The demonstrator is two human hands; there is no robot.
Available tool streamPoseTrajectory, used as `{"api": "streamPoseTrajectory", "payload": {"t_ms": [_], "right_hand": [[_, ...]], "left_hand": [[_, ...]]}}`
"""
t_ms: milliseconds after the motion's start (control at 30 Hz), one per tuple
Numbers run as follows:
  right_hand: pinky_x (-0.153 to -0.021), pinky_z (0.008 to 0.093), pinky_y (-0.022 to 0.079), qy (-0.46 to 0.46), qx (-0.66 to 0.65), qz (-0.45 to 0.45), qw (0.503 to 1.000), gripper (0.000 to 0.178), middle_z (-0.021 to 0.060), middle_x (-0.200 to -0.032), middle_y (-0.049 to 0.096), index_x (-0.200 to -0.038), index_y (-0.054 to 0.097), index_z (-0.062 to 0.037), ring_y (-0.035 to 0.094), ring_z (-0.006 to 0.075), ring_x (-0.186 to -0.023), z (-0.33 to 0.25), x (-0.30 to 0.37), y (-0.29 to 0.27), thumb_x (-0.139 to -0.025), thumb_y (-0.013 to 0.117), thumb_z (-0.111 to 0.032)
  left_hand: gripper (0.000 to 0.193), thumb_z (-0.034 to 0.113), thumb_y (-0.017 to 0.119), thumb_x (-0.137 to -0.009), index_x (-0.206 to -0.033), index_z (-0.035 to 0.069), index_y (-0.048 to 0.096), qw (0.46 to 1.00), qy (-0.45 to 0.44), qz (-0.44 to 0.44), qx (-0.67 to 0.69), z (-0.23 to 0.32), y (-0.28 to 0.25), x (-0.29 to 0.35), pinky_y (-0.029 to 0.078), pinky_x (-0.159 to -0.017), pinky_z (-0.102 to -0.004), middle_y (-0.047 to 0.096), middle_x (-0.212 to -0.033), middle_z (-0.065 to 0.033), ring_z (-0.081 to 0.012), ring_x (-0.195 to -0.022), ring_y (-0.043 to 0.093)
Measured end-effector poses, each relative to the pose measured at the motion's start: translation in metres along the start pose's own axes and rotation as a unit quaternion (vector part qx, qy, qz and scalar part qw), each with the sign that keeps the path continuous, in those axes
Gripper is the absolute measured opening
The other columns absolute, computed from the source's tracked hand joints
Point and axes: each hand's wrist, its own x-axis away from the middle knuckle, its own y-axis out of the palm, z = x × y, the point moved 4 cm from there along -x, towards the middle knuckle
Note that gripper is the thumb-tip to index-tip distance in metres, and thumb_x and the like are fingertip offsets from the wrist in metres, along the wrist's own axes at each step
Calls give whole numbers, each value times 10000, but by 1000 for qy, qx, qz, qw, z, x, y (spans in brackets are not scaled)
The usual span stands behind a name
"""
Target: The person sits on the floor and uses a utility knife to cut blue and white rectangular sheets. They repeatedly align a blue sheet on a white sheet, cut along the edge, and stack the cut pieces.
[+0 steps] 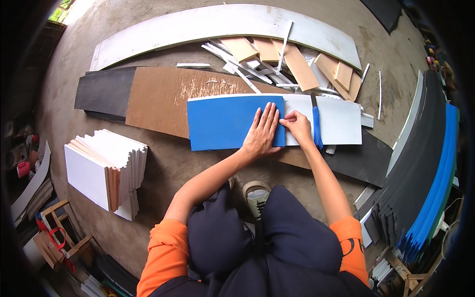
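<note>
A blue foam-like sheet (217, 121) lies over a white sheet (341, 121), whose right part shows beyond it. My left hand (262, 131) rests flat near the blue sheet's right end, fingers stretched out. Right beside it, my right hand (298, 127) is closed in a pinch at the blue sheet's right edge; what sits between the fingertips is too small to make out. A knife with a blue-wrapped handle (317, 126) and a dark blade lies on the white sheet, just right of my right hand. Brown and black boards (158, 99) lie beneath the sheets.
Behind lie tan offcuts (299, 67), white strips (287, 47) and a long white board (222, 22). A stack of white and tan pieces (91, 173) stands at left. Long black and blue sheets (435, 173) are piled at right. A wooden frame (62, 218) stands lower left.
</note>
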Motion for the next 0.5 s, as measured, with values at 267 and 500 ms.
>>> {"api": "streamPoseTrajectory", "payload": {"t_ms": [267,500], "right_hand": [[-636,290,496,-47,5,-14,999,307,98,-767,631,-855,550,-13,616,171,-677,-7,7,-4,-651,735,-149],[-613,278,496,-43,38,-18,998,316,93,-726,619,-840,537,-13,608,157,-652,-10,3,3,-647,744,-153]], "left_hand": [[998,561,584,-631,-1321,-53,208,1000,20,8,5,5,6,-3,76,-1065,-458,167,-1392,-229,-350,-1315,107],[886,615,474,-711,-1342,37,242,999,38,35,-7,-19,-4,24,86,-1065,-452,211,-1410,-121,-261,-1325,135]]}}
